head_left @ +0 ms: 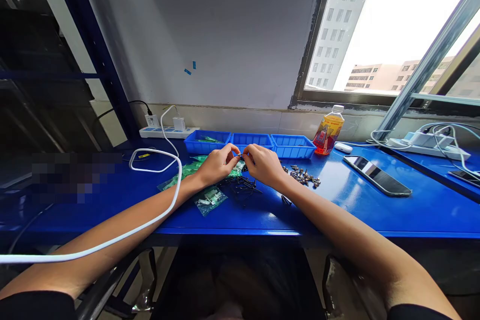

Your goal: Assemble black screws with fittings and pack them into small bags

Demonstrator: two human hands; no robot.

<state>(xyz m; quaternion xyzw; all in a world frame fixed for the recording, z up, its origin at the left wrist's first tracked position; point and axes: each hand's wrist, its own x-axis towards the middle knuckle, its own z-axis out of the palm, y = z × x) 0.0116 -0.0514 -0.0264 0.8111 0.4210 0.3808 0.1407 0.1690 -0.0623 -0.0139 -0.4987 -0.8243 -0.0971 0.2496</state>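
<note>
My left hand [221, 164] and my right hand [263, 164] meet above the middle of the blue table, fingertips pinched together. Between them is a small dark piece [240, 155], too small to name and mostly covered by the fingers. Below the hands lies a loose heap of thin black screws or pins [245, 185]. Small metal parts [305, 177] are scattered to the right of my right hand. Under and beside my left wrist are green-tinted clear plastic bags [174, 181]. A clear bag with small whitish pieces [210, 200] lies nearer the table edge.
Three blue bins [294, 147] stand in a row behind the hands. A drink bottle [329, 130], a white case [343, 147] and a phone [377, 175] are on the right. A white cable [176, 190] loops across my left forearm from a power strip [168, 132].
</note>
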